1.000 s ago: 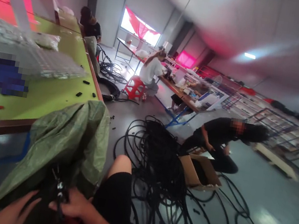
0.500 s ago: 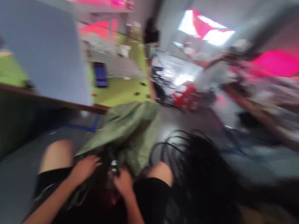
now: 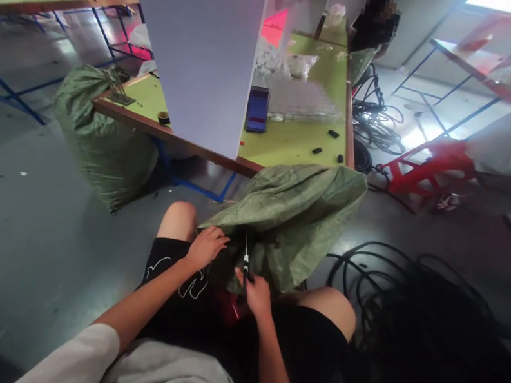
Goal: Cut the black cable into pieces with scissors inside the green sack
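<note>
A green woven sack [image 3: 304, 206] lies between my knees, its dark mouth towards me and its far end against the table edge. My left hand [image 3: 207, 249] is at the left rim of that mouth, fingers bent and closed; what they pinch, if anything, is lost against the dark. In my right hand [image 3: 258, 295] is a black-handled tool [image 3: 245, 267] with a silvery, narrow head pointing away from me into the mouth. Below the hands a dark red thing [image 3: 231, 308] shows partly in my lap.
A yellow-green table [image 3: 286, 151] ahead bears a grey-white panel [image 3: 208, 66], a phone [image 3: 258, 110] and small black pieces [image 3: 317, 151]. A full green sack [image 3: 107, 140] stands left. Black cables [image 3: 435, 313] heap at right; a red stool [image 3: 416, 166] and a person [image 3: 377, 19] are beyond.
My view has swung left and steadied, so the table and sack sit further right in the picture. The tool in my right hand shows more plainly; both hands remain at the sack's mouth.
</note>
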The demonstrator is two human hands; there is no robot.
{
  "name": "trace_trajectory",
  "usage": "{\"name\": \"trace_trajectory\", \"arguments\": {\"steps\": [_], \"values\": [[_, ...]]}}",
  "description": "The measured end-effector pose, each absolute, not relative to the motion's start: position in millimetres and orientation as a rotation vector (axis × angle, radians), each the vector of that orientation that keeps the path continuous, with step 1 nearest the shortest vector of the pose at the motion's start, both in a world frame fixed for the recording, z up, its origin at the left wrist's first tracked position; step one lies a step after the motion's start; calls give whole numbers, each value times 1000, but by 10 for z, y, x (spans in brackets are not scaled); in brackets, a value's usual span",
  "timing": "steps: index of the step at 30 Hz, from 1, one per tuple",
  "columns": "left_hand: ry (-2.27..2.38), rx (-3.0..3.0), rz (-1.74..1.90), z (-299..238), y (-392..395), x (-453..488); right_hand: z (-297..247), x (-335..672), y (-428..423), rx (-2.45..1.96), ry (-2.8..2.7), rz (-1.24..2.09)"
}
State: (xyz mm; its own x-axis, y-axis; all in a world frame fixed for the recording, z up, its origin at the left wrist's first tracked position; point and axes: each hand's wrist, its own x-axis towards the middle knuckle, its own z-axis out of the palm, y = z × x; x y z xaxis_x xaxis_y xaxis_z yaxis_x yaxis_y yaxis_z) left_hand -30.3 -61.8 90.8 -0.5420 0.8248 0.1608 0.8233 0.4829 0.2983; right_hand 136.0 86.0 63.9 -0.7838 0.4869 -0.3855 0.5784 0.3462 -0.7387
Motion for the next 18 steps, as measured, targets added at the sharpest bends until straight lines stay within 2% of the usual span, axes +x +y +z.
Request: {"name": "trace_trajectory", "arguments": {"steps": [6, 10, 12, 18], "values": [[2740, 1577, 438, 885, -613, -280, 561, 1352, 858, 867, 2683, -1588], [2723, 1604, 445, 881, -592, -266, 616, 1370, 880, 979, 2722, -1315], [2706, 1573, 502, 876, -589, -274, 646, 1369, 887, 953, 2816, -1284], [2327, 1509, 803, 885, -622, -315, 619, 1337, 896, 748, 2912, -1564]]}}
